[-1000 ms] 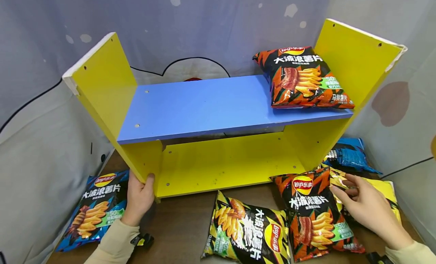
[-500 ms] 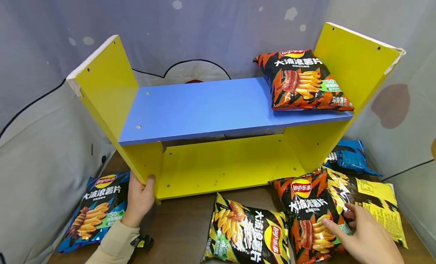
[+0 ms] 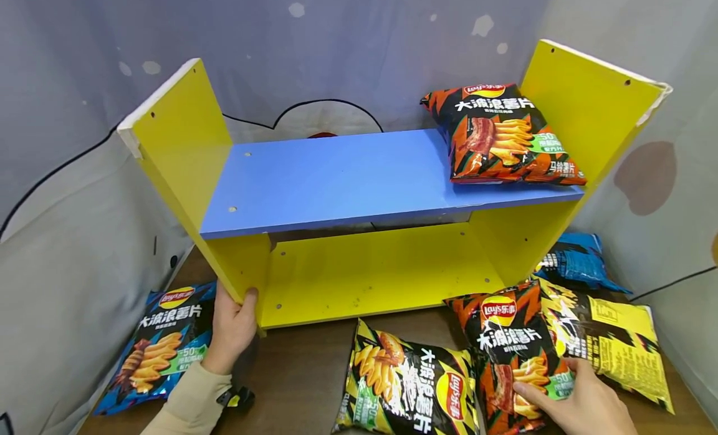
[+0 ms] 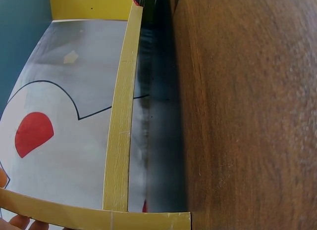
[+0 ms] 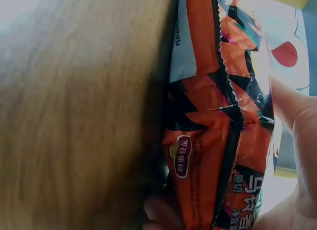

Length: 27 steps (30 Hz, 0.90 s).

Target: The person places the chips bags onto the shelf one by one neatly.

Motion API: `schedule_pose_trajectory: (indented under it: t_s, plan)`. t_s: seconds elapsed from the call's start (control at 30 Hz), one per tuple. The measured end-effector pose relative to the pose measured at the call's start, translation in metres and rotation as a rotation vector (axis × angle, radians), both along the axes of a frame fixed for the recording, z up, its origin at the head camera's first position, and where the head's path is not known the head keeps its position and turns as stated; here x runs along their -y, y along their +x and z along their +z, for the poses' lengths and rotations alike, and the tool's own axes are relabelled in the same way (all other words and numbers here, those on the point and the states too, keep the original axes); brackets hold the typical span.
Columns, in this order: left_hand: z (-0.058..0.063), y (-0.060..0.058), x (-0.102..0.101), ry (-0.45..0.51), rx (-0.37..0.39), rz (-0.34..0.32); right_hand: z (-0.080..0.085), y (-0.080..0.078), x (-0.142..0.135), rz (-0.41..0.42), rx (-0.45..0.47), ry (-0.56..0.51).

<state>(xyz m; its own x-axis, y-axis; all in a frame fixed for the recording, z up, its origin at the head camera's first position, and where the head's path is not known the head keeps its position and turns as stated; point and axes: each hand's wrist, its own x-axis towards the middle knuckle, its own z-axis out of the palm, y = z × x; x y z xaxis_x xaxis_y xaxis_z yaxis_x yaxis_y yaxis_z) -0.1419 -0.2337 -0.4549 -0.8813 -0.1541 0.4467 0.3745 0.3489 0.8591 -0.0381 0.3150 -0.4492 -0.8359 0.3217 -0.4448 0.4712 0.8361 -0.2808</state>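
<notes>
Red-and-black, the chip bag (image 3: pixel 499 335) toward the desk's (image 3: pixel 297 379) right edge now seems secured, gripped by the right hand (image 3: pixel 586 401) come from the rightmost yellow bag (image 3: pixel 622 348), while the left hand (image 3: pixel 232 326) holds the shelf's (image 3: pixel 331 179) lower left corner.

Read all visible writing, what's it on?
"Lay's乐事": shelved orange-black foil pouch, lower orange-black foil pouch, blue-black foil pouch, yellow-black foil pouch.
"大波浪薯片": all four.
"50": all four.
"马铃薯片": shelved pouch.
"马铃薯": lower.
Rest: too small or blurred.
</notes>
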Motion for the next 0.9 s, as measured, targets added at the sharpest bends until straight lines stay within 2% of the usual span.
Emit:
schedule_pose_trajectory:
  t_s: [0.33, 0.6, 0.9]
  plan:
    - [0.001, -0.001, -0.002, 0.008, 0.003, -0.01, -0.006, -0.003, -0.006, -0.032, -0.014, 0.016]
    - [0.001, 0.0, 0.0, 0.019, -0.021, -0.035, -0.007, -0.007, -0.011, 0.023, 0.029, -0.078]
    - [0.001, 0.001, 0.001, 0.016, -0.003, -0.021, -0.003, -0.007, -0.014, 0.05, -0.016, -0.146]
